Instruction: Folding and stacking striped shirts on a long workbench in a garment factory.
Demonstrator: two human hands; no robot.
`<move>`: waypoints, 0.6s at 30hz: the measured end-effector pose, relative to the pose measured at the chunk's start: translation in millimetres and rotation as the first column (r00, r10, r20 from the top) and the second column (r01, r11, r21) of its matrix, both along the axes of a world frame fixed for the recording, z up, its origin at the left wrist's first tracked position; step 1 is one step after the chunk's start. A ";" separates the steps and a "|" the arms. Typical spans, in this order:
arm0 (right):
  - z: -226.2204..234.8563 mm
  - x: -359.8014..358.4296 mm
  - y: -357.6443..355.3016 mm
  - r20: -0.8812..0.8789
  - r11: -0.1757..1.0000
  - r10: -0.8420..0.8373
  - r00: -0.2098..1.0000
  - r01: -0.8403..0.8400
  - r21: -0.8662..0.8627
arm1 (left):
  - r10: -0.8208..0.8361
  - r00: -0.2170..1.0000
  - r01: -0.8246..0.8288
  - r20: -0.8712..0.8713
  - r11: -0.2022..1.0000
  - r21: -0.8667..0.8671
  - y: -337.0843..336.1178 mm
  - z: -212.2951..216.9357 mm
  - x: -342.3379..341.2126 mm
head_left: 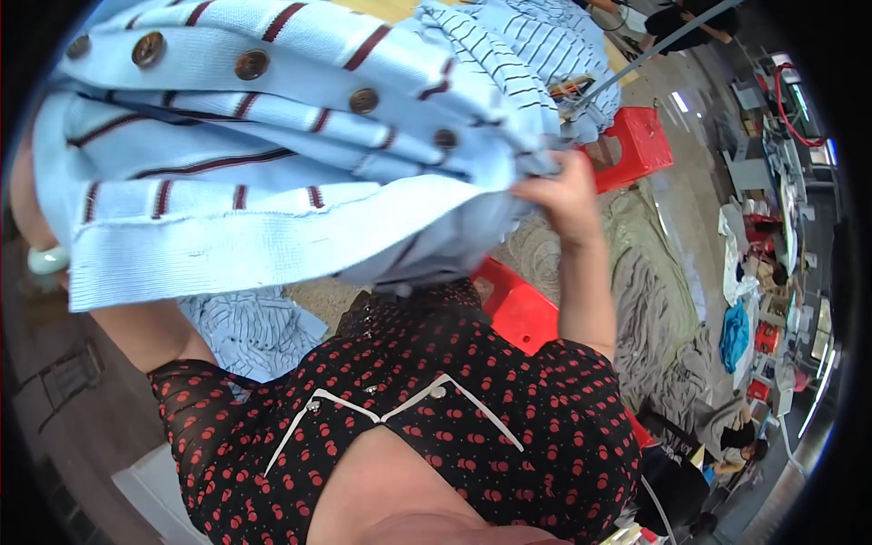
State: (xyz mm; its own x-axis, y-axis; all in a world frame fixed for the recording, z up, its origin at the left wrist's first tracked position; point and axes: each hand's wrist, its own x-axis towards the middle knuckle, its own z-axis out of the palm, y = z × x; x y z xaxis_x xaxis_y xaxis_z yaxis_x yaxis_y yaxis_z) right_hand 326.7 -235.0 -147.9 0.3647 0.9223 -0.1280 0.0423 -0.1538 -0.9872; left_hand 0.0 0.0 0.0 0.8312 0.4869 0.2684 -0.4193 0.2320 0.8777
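Nearest you: black top with red cherry print (509,427). Your right hand (563,195), at 2 o'clock, has fingers closed on a light-blue striped cardigan (272,154) w/ brown buttons, held up at 11 o'clock. Left hand hidden behind the fabric, can't tell its grip. Farther out at 1 o'clock: red plastic stool (640,145), then more striped blue garments (545,45).

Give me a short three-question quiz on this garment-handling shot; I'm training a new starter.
1. True or false: the right hand grips the light blue striped cardigan.
2. What colour is the stool beyond that hand? A green, B red, C white.
3. What runs in a row along the cardigan's front?

Key: 1 true. 2 B. 3 brown buttons. The left hand is hidden behind the cloth, apart from a pale bangle at the wrist.
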 end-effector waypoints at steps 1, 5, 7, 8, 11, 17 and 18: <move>22.8 7.6 -7.4 -0.022 0.996 -0.065 0.998 0.066 0.063 | 0.070 0.988 -0.092 -0.135 0.982 -0.167 14.1 -21.7 -13.5; 65.2 43.4 -17.8 0.382 0.956 -0.214 0.899 0.111 0.272 | -0.004 0.994 0.054 0.106 0.877 -0.478 19.9 -83.2 43.4; 48.0 61.0 -3.2 0.470 0.967 -0.230 0.852 0.145 0.211 | -0.043 0.991 0.108 0.124 0.803 -0.586 39.6 -137.9 79.3; 34.7 72.1 7.1 0.518 0.974 -0.194 0.833 0.100 0.203 | 0.005 1.000 -0.011 -0.011 0.734 -0.679 51.5 -167.0 86.0; -38.2 122.8 33.9 0.729 0.987 -0.161 0.665 0.130 0.099 | 0.142 0.965 -0.262 -0.220 0.530 -0.806 56.9 -255.6 137.1; -162.7 184.3 74.8 0.801 0.979 -0.013 0.599 0.172 -0.113 | 0.161 0.800 -0.600 -0.579 0.178 -0.780 49.9 -392.0 186.6; -163.2 188.9 74.7 0.799 0.977 0.002 0.602 0.169 -0.129 | 0.154 0.797 -0.604 -0.584 0.163 -0.780 46.3 -385.7 186.7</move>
